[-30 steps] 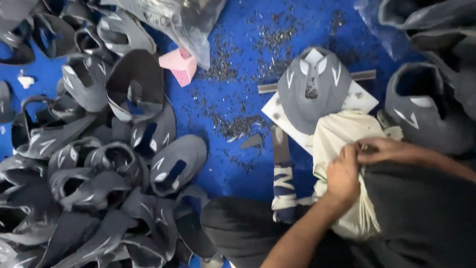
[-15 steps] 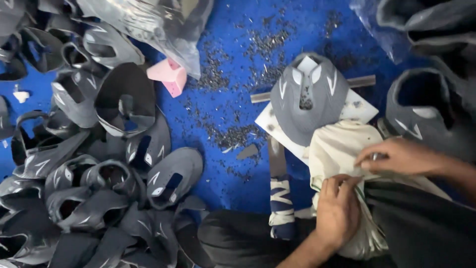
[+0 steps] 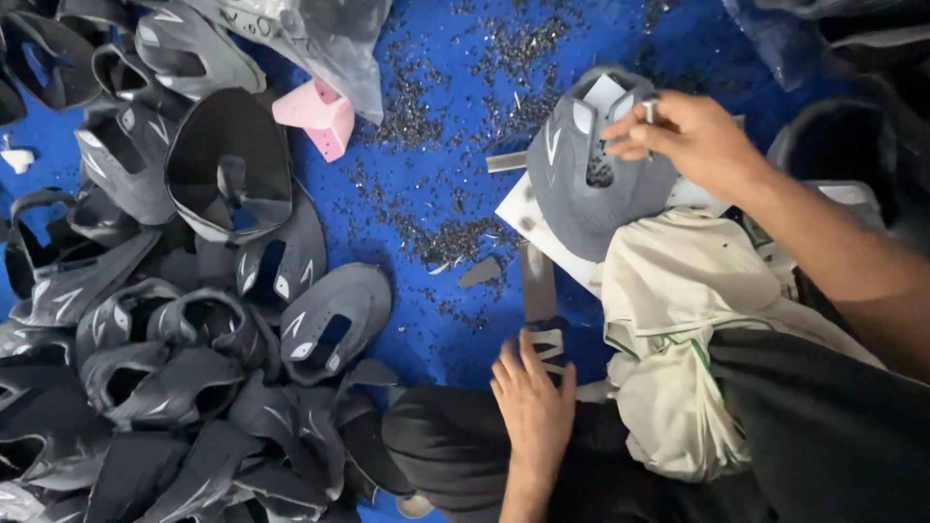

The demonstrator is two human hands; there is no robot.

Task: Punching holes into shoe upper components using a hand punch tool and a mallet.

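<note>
- Right hand (image 3: 683, 136) has its fingers curled around a small pale tool (image 3: 651, 105), pinching it at the top edge of a grey shoe upper (image 3: 586, 179).
- That grey shoe upper lies face up on a white board (image 3: 542, 232), with pale stripes on its toe and an open throat near the fingers.
- Left hand (image 3: 533, 402) rests open and flat, fingers spread, touching a narrow metal blade with a taped handle (image 3: 540, 300) just below the board.
- Beside the upper, a cream cloth (image 3: 678, 339) is bunched over the person's lap.
- Further left, a heap of dark grey shoe uppers (image 3: 174, 320) covers the blue floor (image 3: 436, 126), which is strewn with dark trimmings.
- A pink block (image 3: 315, 116) sits near a clear plastic bag (image 3: 320, 39).
</note>
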